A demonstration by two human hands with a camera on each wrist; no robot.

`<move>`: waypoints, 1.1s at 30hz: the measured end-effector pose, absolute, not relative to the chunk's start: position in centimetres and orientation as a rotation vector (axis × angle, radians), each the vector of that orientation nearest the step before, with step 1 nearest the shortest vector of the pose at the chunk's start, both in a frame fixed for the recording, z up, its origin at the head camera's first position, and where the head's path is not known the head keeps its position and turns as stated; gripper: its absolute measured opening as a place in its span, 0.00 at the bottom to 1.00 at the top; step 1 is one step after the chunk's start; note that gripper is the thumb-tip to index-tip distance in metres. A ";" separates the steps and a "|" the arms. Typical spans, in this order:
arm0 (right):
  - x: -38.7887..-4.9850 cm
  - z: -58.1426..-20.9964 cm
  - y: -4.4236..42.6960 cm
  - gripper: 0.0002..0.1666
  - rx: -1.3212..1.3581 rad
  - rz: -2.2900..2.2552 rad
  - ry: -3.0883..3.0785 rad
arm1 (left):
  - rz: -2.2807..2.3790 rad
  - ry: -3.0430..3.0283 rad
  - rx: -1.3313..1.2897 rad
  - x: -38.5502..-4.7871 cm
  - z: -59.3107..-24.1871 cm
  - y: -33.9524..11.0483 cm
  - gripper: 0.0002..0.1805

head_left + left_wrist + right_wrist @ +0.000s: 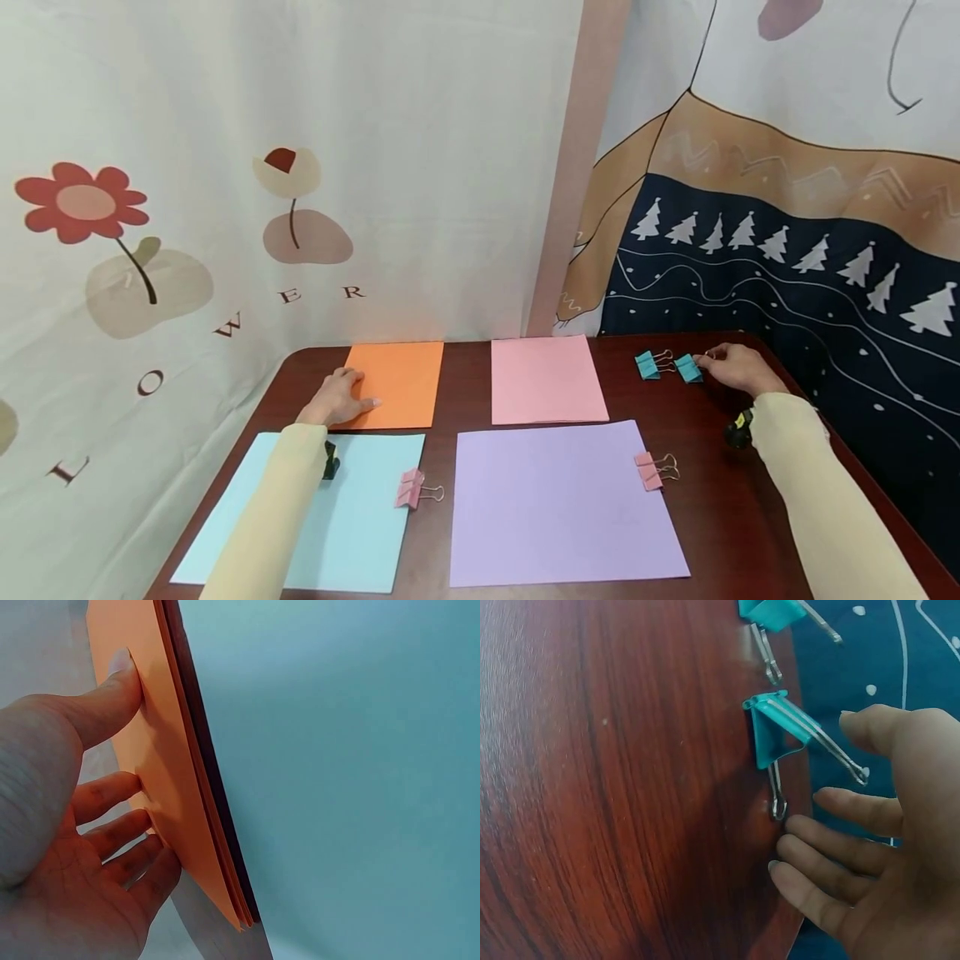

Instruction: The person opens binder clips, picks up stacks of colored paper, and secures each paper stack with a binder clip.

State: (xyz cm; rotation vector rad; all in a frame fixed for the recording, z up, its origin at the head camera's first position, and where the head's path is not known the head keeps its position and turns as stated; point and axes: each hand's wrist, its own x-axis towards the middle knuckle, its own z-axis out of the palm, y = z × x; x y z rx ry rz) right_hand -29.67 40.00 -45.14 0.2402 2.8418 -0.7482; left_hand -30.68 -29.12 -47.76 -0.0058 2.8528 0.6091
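A stack of orange paper lies at the back left of the table. My left hand rests on its left part, thumb and fingertips touching the top sheet with the fingers spread. At the back right are two teal binder clips, an outer one and an inner one. My right hand is beside the outer clip. In the right wrist view, thumb and fingers are apart around that clip's wire handles, and no pinch shows.
A light blue paper stack with a pink binder clip lies front left, under my left forearm. Purple paper with another pink clip lies front middle. Pink paper is behind it. Curtains hang behind the dark wooden table.
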 end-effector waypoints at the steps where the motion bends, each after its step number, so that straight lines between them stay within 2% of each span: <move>1: -29.7 -45.1 40.0 0.47 0.235 -0.733 2.846 | 0.614 2.848 -0.010 -30.6 -47.8 -29.1 0.45; 11: -30.2 -45.4 39.7 0.39 0.153 -0.627 2.920 | 0.620 2.848 -0.014 -30.6 -47.7 -29.1 0.44; 23: -30.0 -45.4 39.5 0.41 0.214 -0.728 2.879 | 0.628 2.849 -0.032 -30.6 -47.7 -29.0 0.44; 33: -29.6 -45.8 39.8 0.40 0.213 -0.800 2.947 | 0.617 2.862 -0.047 -30.7 -47.8 -28.9 0.43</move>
